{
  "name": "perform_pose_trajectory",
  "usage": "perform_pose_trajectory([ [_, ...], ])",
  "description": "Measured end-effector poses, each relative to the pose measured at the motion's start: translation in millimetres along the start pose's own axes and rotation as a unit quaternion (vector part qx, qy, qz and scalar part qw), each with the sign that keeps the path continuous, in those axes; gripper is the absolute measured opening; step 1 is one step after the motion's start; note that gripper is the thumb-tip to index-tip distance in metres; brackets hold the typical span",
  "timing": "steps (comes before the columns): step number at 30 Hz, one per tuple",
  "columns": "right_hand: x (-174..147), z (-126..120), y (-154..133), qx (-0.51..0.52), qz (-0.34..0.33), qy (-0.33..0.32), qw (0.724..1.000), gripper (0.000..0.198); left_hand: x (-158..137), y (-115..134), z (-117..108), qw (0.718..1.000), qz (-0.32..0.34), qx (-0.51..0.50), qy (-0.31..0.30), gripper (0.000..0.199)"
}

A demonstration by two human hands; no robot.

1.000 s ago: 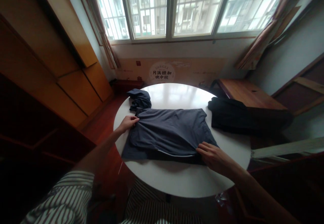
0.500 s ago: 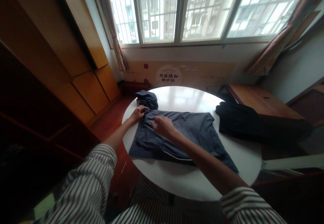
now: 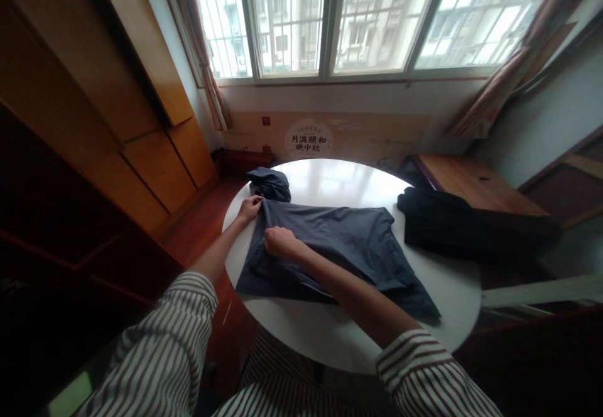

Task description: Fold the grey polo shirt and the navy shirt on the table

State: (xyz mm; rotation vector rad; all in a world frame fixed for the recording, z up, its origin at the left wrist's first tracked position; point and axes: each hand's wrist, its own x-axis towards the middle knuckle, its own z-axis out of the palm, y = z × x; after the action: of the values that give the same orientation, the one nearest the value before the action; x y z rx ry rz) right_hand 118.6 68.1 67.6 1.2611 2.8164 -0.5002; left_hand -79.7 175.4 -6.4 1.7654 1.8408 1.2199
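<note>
A dark grey-blue garment (image 3: 339, 228) lies spread on the round white table (image 3: 358, 351), wrinkled in the middle, its lower right corner drawn to a point. Its exact kind I cannot make out. My left hand (image 3: 250, 207) is closed, pinching the fabric at the far left corner. Over the left part of the garment, my right hand (image 3: 281, 242) is curled closed on the cloth, which is drawn taut between the two hands. A crumpled dark bundle of cloth (image 3: 272, 186) sits just beyond my left hand; whether it joins the garment is unclear.
Black folded cloth (image 3: 438, 219) rests at the table's right side. Behind it stands a wooden desk (image 3: 471, 181). Wooden cabinets (image 3: 160, 159) are on the left, and a barred window (image 3: 325, 21) with curtains is ahead.
My right hand has moved left and closed on the fabric. The garment's left part is pulled flatter, and the pale line along its near edge no longer shows.
</note>
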Motion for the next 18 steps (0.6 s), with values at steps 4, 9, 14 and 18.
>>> perform_pose_trajectory([
  [4, -29.0, -25.4, 59.7, 0.028, 0.026, 0.081, 0.996, 0.035, -10.3, 13.7, -4.9, 0.999, 0.000, 0.019, 0.034, 0.019],
  [9, -83.4, -59.1, 187.4, 0.056, 0.228, 0.227, 0.945, 0.029, -34.8, 68.4, 3.6, 0.992, 0.081, 0.054, 0.078, 0.025],
  [14, -114.1, -54.9, 263.5, 0.095, 0.349, 0.298, 0.883, 0.031, -83.1, 171.9, 56.9, 0.957, 0.256, 0.034, -0.130, 0.018],
  [18, -112.5, -38.6, 281.1, 0.138, 0.358, 0.344, 0.857, 0.034, -128.7, 239.9, 119.1, 0.894, 0.341, 0.094, -0.274, 0.019],
])
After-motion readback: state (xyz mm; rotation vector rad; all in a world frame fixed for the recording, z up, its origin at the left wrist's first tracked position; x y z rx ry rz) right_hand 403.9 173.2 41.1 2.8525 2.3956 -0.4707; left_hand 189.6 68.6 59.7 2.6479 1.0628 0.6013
